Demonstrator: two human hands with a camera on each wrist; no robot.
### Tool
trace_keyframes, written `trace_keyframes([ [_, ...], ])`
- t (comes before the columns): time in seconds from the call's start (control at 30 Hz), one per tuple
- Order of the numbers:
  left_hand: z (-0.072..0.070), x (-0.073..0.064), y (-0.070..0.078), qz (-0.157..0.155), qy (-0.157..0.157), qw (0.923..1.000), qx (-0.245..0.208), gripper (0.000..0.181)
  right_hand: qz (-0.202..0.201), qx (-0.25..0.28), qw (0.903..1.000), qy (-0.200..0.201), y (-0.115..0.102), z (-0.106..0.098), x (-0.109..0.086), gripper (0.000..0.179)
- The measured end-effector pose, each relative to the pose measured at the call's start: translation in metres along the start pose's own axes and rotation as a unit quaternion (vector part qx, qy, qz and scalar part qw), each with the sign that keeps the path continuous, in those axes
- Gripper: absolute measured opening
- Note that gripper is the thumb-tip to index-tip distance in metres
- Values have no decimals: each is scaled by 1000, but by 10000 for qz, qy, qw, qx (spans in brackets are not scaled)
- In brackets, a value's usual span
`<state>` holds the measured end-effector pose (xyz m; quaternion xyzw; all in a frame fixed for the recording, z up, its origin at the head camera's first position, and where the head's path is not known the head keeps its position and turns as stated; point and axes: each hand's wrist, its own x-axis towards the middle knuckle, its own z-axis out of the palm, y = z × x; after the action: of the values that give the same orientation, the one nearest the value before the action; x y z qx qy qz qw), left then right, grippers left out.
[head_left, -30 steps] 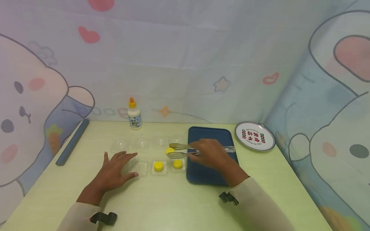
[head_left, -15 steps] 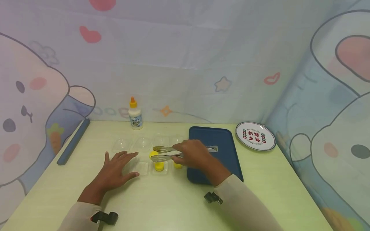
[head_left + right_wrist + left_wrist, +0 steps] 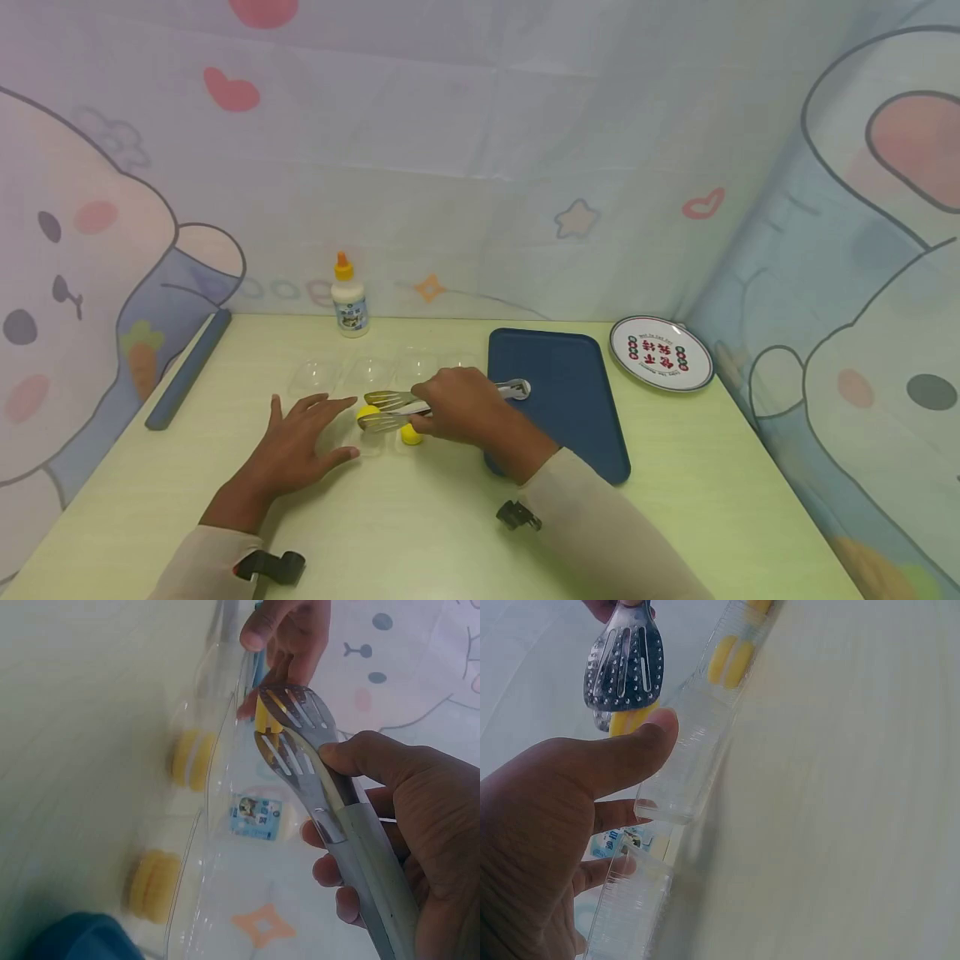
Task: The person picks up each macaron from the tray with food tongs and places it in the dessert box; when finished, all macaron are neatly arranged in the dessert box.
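Observation:
My right hand (image 3: 461, 404) grips metal slotted tongs (image 3: 330, 817), whose ends pinch a yellow macaron (image 3: 367, 412). This macaron is over the leftmost clear plastic box (image 3: 682, 769) of the front row. Fingers spread, my left hand (image 3: 296, 446) reaches beside that box; its thumb overlaps the box in the left wrist view. Just right of the box, another yellow macaron (image 3: 410, 434) sits in a clear compartment. A further macaron (image 3: 155, 885) lies in the compartment beyond, hidden by my right hand in the head view.
Clear domed lids (image 3: 371, 375) line up behind the boxes. A blue tray (image 3: 562, 417) lies to the right, a printed plate (image 3: 662, 354) past it. The glue bottle (image 3: 350, 307) stands at the back, and a blue-grey roll (image 3: 189, 371) lies at far left.
My right hand has moved left with the tongs and macaron, from beside the tray to over the leftmost box. My left hand stays where it was.

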<state>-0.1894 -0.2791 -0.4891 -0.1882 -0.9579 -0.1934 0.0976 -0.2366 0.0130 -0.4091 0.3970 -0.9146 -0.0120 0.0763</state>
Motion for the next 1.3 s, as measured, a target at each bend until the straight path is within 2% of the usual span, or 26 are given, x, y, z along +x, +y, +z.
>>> trace_keyframes([
  [0.33, -1, -1, -1, 26, 84, 10000, -9, 74, 0, -242, 9993, -292, -17, -3, 15, 23],
  [0.67, 0, 0, -3, 60, 108, 9999, -73, 73, -7, -238, 9979, -595, -21, 0, 25, 24],
  [0.93, 3, 0, -6, 110, 127, 9998, -95, 73, -25, -465, 9961, -747, -24, 0, 32, 24],
  [1.3, 4, -1, -6, 151, 183, 9996, -142, 73, 25, -505, 9944, -928, -30, -7, 35, 22],
])
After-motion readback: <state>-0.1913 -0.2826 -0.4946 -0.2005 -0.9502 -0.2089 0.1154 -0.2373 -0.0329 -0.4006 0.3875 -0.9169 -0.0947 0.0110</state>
